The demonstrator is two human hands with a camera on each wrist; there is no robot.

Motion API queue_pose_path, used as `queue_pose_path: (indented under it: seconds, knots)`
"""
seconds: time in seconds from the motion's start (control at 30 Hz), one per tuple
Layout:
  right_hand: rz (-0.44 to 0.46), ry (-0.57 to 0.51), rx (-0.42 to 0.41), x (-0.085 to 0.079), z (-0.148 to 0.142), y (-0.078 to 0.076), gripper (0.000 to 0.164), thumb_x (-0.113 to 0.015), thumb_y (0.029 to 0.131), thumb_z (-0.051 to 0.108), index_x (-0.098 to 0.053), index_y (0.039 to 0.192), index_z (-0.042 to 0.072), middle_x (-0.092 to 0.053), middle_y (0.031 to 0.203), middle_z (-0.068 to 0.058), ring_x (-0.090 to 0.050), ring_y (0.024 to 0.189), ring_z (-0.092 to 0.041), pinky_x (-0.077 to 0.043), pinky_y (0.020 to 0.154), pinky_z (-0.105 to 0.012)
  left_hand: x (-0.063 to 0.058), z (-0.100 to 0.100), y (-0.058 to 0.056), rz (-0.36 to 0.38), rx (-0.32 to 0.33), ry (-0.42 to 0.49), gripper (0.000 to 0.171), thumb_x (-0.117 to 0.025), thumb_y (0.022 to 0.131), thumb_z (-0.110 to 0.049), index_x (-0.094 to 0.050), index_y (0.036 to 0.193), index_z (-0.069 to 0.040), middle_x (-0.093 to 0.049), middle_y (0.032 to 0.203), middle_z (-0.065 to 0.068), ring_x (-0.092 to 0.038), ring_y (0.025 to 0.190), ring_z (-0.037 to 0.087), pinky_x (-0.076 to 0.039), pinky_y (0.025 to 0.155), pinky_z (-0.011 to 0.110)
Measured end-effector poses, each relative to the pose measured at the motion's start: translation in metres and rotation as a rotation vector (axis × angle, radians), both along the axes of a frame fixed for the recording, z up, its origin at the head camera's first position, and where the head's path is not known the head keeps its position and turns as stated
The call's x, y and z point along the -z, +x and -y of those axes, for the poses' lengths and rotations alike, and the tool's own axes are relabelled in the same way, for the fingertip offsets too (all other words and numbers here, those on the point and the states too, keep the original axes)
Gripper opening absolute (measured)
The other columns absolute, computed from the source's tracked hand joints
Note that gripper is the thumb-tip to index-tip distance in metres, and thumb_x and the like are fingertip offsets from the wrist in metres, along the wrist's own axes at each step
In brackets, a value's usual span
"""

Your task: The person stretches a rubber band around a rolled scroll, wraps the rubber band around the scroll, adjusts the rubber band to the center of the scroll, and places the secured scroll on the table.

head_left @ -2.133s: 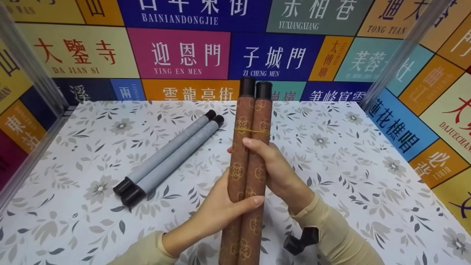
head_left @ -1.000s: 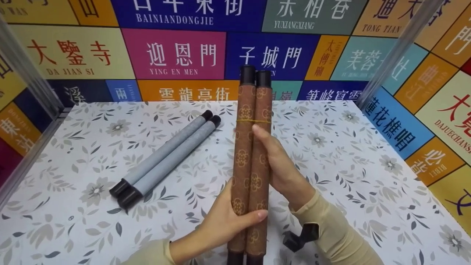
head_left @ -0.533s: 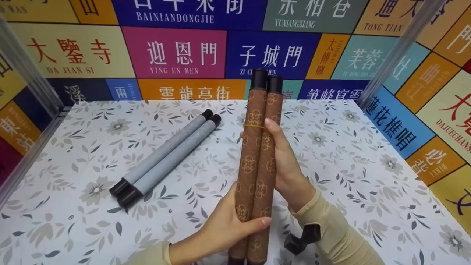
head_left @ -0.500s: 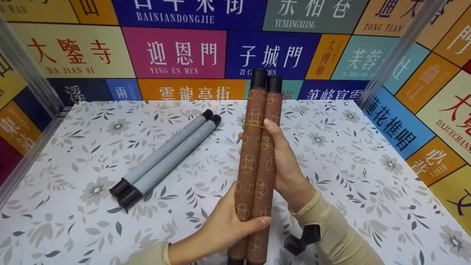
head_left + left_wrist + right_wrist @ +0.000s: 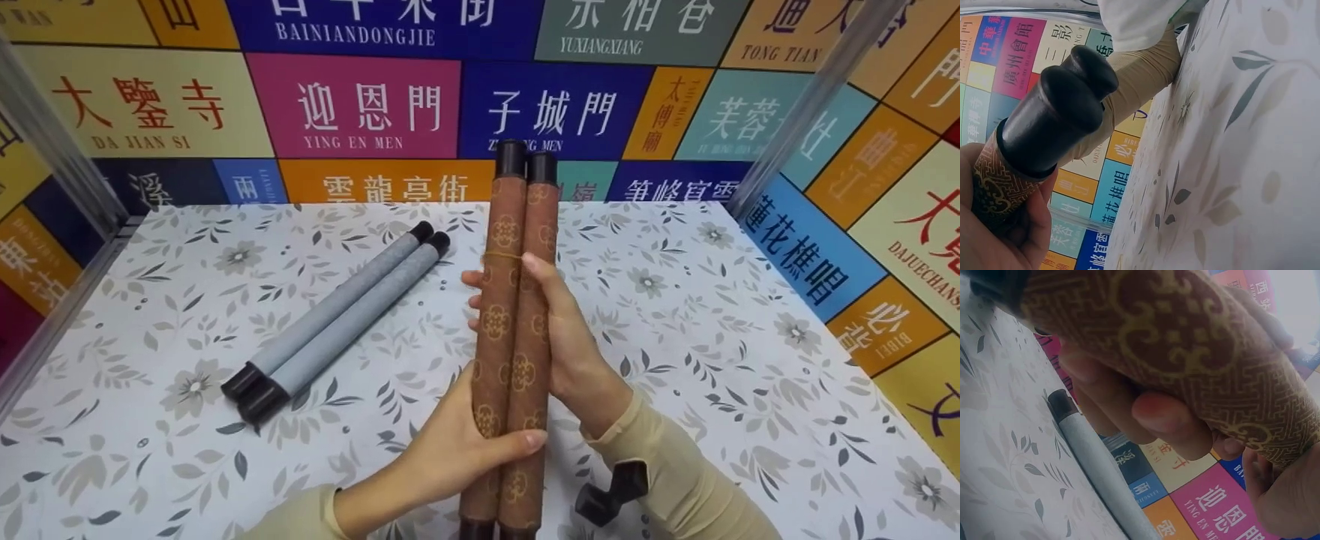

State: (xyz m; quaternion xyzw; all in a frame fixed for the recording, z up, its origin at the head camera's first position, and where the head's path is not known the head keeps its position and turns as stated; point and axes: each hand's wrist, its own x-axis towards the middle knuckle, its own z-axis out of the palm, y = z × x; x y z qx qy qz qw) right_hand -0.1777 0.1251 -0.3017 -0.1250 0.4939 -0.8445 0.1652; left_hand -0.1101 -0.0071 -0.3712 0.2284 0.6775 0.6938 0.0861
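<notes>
Two brown scrolls (image 5: 496, 322) with gold flower patterns and black end knobs lie side by side, upright in front of me above the table. A thin yellow band (image 5: 501, 256) crosses them near the top. My left hand (image 5: 457, 442) grips them low down, its thumb across the front. Higher up, my right hand (image 5: 581, 352) holds them from the right, with fingertips showing past the left side. In the left wrist view, the lower black knobs (image 5: 1050, 118) stick out of the left hand. The right wrist view shows fingers (image 5: 1165, 417) curled behind the patterned roll (image 5: 1185, 332).
Two pale grey-blue scrolls (image 5: 352, 322) with black ends lie slanted on the left of the table, whose white cover (image 5: 697, 315) has a leaf print. Colourful lettered panels (image 5: 352, 105) stand behind. A black device (image 5: 628, 484) sits at my right wrist.
The brown scrolls rose slightly at first, so their lower knobs came into view. Half a second ago they leaned further right; now they have shifted back left. Both hands keep hold.
</notes>
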Motion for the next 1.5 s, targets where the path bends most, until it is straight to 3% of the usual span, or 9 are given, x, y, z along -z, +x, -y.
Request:
queue_pose_path:
  seconds: [0.17,0.3,0.47,0.77,0.93,1.07,1.17,1.27,1.5]
  knots:
    - [-0.043,-0.097,0.007,-0.005,-0.004,-0.001,0.06,-0.024,0.098,0.055,-0.042,0.134,0.01,-0.07,0.11,-0.01,-0.069,0.084,-0.02,-0.056,0.084,-0.035,-0.003,-0.001,0.001,-0.069,0.009,-0.062,0.072,-0.077,0.075,-0.03,-0.035,0.134,-0.023,-0.058,0.114,0.003,-0.063,0.097,0.014,-0.053,0.088,0.028]
    - [-0.034,-0.133,0.005,-0.007,-0.005,-0.002,0.065,-0.023,0.097,0.058,-0.047,0.13,0.007,-0.072,0.102,-0.008,-0.07,0.078,-0.018,-0.056,0.076,-0.03,-0.001,-0.001,0.005,-0.06,0.008,-0.076,0.071,-0.078,0.075,-0.03,-0.036,0.131,-0.023,-0.059,0.112,0.003,-0.063,0.095,0.013,-0.053,0.087,0.027]
    - [0.02,-0.037,0.046,-0.006,-0.002,0.0,0.053,-0.03,0.099,0.049,-0.051,0.119,0.004,-0.071,0.094,-0.007,-0.068,0.08,-0.018,-0.056,0.077,-0.03,0.002,-0.002,0.008,-0.023,0.014,-0.024,0.069,-0.077,0.076,-0.028,-0.037,0.132,-0.023,-0.058,0.114,0.004,-0.063,0.098,0.015,-0.053,0.089,0.029]
    - [0.064,0.052,0.04,0.006,-0.006,-0.005,0.04,-0.041,0.096,0.034,-0.046,0.122,0.003,-0.066,0.099,-0.01,-0.068,0.09,-0.023,-0.054,0.088,-0.037,0.002,-0.001,0.01,-0.037,0.018,-0.027,0.065,-0.076,0.078,-0.027,-0.038,0.13,-0.021,-0.058,0.114,0.004,-0.062,0.098,0.015,-0.053,0.088,0.028]
    - [0.018,-0.019,-0.028,-0.002,-0.007,0.001,0.042,-0.033,0.098,0.028,-0.043,0.131,0.003,-0.066,0.113,-0.011,-0.065,0.099,-0.022,-0.054,0.088,-0.038,-0.001,-0.001,0.009,-0.011,0.041,-0.015,0.07,-0.076,0.078,-0.027,-0.036,0.134,-0.024,-0.057,0.116,0.004,-0.061,0.1,0.016,-0.052,0.09,0.028]
    - [-0.014,-0.166,-0.081,-0.008,-0.007,0.004,0.057,-0.026,0.1,0.044,-0.041,0.136,0.003,-0.063,0.121,-0.013,-0.064,0.101,-0.021,-0.055,0.089,-0.038,-0.002,-0.002,0.008,-0.029,0.046,-0.01,0.07,-0.076,0.077,-0.026,-0.036,0.134,-0.024,-0.057,0.116,0.004,-0.061,0.1,0.016,-0.051,0.09,0.028]
    - [0.031,-0.238,-0.13,-0.009,-0.007,0.004,0.077,-0.018,0.095,0.062,-0.046,0.13,-0.001,-0.067,0.114,-0.012,-0.065,0.098,-0.02,-0.055,0.087,-0.035,-0.002,-0.002,0.009,-0.045,0.035,-0.028,0.071,-0.077,0.077,-0.028,-0.036,0.134,-0.024,-0.057,0.117,0.003,-0.06,0.102,0.015,-0.05,0.091,0.027]
    - [0.07,-0.213,-0.123,-0.009,-0.007,0.004,0.087,-0.013,0.092,0.069,-0.052,0.123,-0.003,-0.07,0.105,-0.012,-0.067,0.094,-0.02,-0.055,0.084,-0.034,-0.002,-0.002,0.009,-0.037,0.036,-0.031,0.072,-0.077,0.076,-0.028,-0.035,0.135,-0.024,-0.057,0.119,0.002,-0.06,0.104,0.014,-0.05,0.093,0.027]
    - [0.193,-0.077,-0.022,-0.012,-0.005,0.006,0.072,-0.017,0.099,0.055,-0.055,0.112,-0.004,-0.071,0.092,-0.011,-0.068,0.085,-0.021,-0.056,0.079,-0.033,-0.002,-0.002,0.01,-0.015,0.027,-0.01,0.065,-0.077,0.077,-0.026,-0.04,0.13,-0.023,-0.058,0.115,0.003,-0.06,0.1,0.015,-0.051,0.09,0.027]
